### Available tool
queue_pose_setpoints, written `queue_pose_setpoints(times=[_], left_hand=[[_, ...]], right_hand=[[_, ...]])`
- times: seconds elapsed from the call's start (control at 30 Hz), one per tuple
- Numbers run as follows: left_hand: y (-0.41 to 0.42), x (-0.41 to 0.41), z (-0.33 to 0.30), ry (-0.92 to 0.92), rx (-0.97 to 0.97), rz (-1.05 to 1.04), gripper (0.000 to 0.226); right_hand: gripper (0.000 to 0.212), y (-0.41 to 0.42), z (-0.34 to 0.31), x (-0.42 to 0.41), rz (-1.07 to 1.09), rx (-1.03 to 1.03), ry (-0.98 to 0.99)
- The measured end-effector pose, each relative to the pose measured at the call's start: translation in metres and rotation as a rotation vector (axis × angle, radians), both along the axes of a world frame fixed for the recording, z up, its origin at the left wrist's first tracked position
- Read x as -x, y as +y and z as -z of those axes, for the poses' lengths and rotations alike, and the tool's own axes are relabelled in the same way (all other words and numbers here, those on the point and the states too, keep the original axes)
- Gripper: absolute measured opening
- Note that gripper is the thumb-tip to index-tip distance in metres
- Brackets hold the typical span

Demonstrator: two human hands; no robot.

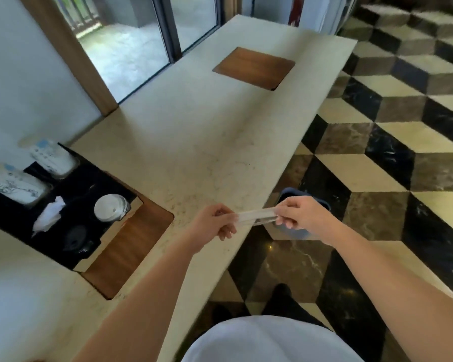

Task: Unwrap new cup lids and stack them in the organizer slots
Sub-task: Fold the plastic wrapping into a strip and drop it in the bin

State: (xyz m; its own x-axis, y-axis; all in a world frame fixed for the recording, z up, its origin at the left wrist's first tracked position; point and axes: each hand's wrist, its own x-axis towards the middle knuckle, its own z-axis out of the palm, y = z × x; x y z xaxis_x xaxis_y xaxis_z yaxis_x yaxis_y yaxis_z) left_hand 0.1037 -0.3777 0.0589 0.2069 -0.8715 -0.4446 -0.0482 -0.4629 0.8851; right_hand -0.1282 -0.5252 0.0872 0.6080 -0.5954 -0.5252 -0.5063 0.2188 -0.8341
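Note:
Both hands hold a clear plastic wrapper (256,218) stretched between them over the counter's front edge. My left hand (215,222) pinches its left end and my right hand (300,214) pinches its right end. At the left, a black organizer (89,184) sunk into the counter holds a stack of white cup lids (110,207) in one slot. A dark lid stack (75,237) sits in the slot nearer to me.
Two stacks of patterned cups (54,158) (16,185) and white napkins (49,214) also sit in the organizer. Wooden panels (128,246) (254,67) are set into the pale counter (199,137). A blue bin (302,202) stands on the checkered floor under my right hand.

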Motion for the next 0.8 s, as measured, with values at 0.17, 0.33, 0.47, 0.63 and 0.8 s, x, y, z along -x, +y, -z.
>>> queue_pose_setpoints(times=[0.17, 0.33, 0.47, 0.63, 0.8], left_hand=[[-0.095, 0.035, -0.022, -0.110, 0.055, -0.034, 0.012], [-0.195, 0.095, -0.033, -0.081, 0.068, -0.030, 0.006], [-0.261, 0.141, -0.034, -0.017, 0.088, 0.002, 0.004], [-0.319, 0.182, -0.016, 0.078, 0.062, -0.045, 0.015], [-0.350, 0.194, 0.036, -0.170, -0.057, -0.037, 0.018]], right_hand=[[0.016, -0.054, -0.008, 0.045, 0.294, 0.026, -0.104], [0.018, -0.113, -0.011, 0.104, 0.525, -0.056, -0.214], [0.012, -0.159, -0.017, 0.156, 0.638, -0.088, -0.195], [0.013, -0.194, -0.007, 0.202, 0.788, -0.158, -0.184], [0.015, -0.213, 0.033, 0.215, 0.981, -0.290, -0.173]])
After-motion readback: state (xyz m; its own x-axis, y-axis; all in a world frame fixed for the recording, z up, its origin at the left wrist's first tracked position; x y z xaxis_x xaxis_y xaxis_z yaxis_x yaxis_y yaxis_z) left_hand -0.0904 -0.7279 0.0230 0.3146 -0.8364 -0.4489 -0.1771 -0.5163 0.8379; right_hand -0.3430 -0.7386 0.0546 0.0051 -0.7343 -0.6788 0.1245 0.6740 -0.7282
